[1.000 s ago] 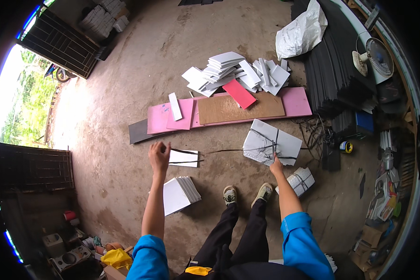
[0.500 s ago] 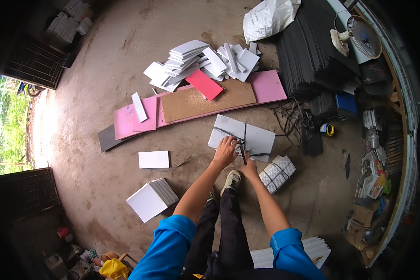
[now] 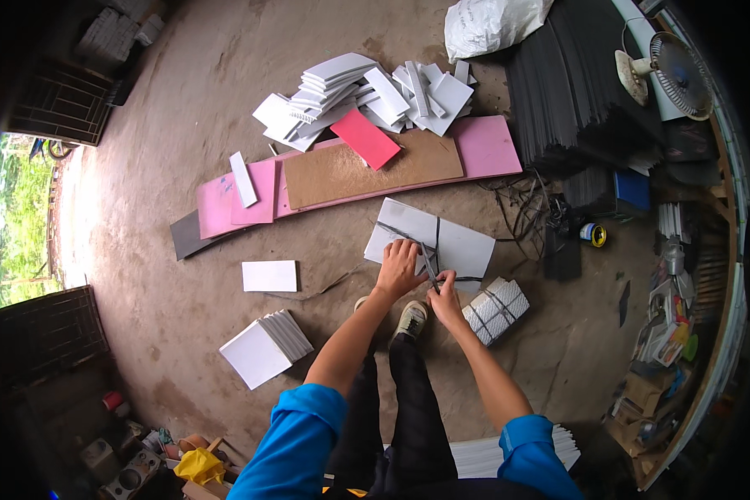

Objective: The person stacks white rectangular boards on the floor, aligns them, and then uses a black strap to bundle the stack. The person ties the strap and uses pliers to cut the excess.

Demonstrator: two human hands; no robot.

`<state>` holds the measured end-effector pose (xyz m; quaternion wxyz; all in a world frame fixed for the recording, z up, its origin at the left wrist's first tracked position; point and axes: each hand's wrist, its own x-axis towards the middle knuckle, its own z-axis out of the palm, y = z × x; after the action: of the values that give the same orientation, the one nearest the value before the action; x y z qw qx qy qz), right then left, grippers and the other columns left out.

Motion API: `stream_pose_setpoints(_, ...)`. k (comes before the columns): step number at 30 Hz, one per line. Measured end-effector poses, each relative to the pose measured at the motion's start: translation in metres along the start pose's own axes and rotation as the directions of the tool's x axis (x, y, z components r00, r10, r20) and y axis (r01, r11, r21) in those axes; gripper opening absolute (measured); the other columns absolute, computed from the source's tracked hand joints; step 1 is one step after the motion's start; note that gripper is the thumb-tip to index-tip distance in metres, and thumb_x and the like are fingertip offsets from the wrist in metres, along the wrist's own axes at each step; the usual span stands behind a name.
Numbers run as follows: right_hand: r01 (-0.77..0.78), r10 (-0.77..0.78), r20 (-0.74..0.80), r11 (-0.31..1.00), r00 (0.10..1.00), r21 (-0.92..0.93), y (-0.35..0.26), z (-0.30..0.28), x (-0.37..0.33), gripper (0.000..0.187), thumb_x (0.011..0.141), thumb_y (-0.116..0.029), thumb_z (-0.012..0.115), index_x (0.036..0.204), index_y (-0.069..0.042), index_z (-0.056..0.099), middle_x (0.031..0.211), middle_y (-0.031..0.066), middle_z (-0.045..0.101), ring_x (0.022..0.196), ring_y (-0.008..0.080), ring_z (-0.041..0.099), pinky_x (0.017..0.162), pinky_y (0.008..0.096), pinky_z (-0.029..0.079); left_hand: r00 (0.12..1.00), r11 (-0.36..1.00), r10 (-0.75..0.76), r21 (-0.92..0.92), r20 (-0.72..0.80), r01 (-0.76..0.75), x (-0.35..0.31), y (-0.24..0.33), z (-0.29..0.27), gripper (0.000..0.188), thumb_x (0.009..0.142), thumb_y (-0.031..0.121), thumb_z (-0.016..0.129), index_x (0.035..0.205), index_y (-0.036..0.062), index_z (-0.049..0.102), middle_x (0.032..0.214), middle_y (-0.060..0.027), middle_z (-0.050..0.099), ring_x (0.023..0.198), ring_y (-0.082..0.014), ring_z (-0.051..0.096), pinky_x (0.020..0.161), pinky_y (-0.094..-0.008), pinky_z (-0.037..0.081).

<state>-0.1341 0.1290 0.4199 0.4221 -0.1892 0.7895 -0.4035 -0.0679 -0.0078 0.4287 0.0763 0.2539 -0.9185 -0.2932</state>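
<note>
A stack of flat white boards (image 3: 467, 239) lies on the floor ahead of my feet, with black straps (image 3: 437, 229) crossing over it. My left hand (image 3: 398, 268) is closed at the stack's near left edge, its curled fingers on the strap where the bands cross. Pinched in my right hand (image 3: 446, 293) is a dark strap end, which runs from the crossing toward me. Just right of my right hand sits a smaller wrapped white bundle (image 3: 497, 312), tied with dark straps. Fingers partly hide the crossing.
Beyond the stack lie pink boards (image 3: 487, 148) with a brown board (image 3: 375, 171), a red piece (image 3: 365, 139) and piled white pieces (image 3: 342, 83). Left are a white board (image 3: 269, 276) and a white stack (image 3: 262, 350). Loose black straps (image 3: 521, 204), black sheets (image 3: 575, 100) and a fan (image 3: 679, 75) are right.
My right hand has shifted slightly up toward the stack and its grip on the strap has changed. The left hand stays at the crossing. The whole view has shifted a little.
</note>
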Motion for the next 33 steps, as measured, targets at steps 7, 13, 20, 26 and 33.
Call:
stream_pose_setpoints(7,-0.004,0.005,-0.009,0.988,1.000,0.157,-0.004,0.005,0.011,0.029,0.080,-0.001,0.047,0.098,-0.007,0.026,0.064,0.0101,0.049,0.053,0.0216,0.052,0.052,0.0350,0.041,0.987,0.998,0.032,-0.044,-0.155,-0.039,-0.004,-0.021,0.019,0.026,0.072,0.024,0.063,0.094,0.0106,0.056,0.094,-0.0070,0.052,0.095,-0.0268,0.048,0.081,-0.0443,0.034)
stream_pose_setpoints(13,0.015,-0.012,0.137,1.000,0.991,-0.018,-0.017,-0.005,0.051,0.028,0.076,-0.003,0.049,0.094,-0.005,0.027,0.069,0.0124,0.045,0.057,0.0266,0.052,0.055,0.0399,0.041,0.974,0.949,-0.130,-0.263,0.183,0.176,0.017,-0.028,0.013,0.021,0.083,0.028,0.051,0.096,0.0127,0.057,0.082,-0.0070,0.060,0.083,-0.0237,0.057,0.076,-0.0412,0.029)
stream_pose_setpoints(20,-0.161,0.153,0.282,0.987,0.947,0.002,-0.063,-0.027,0.078,0.023,0.077,-0.004,0.042,0.096,-0.005,0.030,0.065,0.0052,0.047,0.051,0.0094,0.041,0.043,0.0250,0.031,0.889,0.854,-0.220,-0.362,0.400,0.374,0.027,-0.031,0.007,0.031,0.089,0.041,0.043,0.103,0.0178,0.057,0.087,-0.0058,0.064,0.092,-0.0195,0.057,0.083,-0.0433,0.023)
stream_pose_setpoints(26,-0.176,0.233,0.443,0.970,0.866,-0.167,-0.078,-0.030,0.077,0.029,0.078,-0.004,0.042,0.105,-0.002,0.031,0.069,0.0086,0.053,0.052,0.0119,0.047,0.044,0.0256,0.036,0.845,0.792,-0.271,-0.393,0.460,0.468,0.026,-0.037,0.016,0.030,0.091,0.043,0.041,0.102,0.0204,0.058,0.087,0.0015,0.063,0.094,-0.0121,0.053,0.086,-0.0430,0.015)
stream_pose_setpoints(33,-0.271,0.370,0.439,0.923,0.819,-0.273,-0.097,-0.043,0.100,0.037,0.074,-0.001,0.042,0.109,0.006,0.031,0.070,0.0145,0.059,0.052,0.0155,0.052,0.044,0.0277,0.040,0.860,0.814,-0.207,-0.406,0.466,0.416,0.019,-0.029,0.022,0.026,0.091,0.039,0.040,0.094,0.0207,0.059,0.081,0.0032,0.059,0.089,-0.0118,0.049,0.083,-0.0419,0.015)
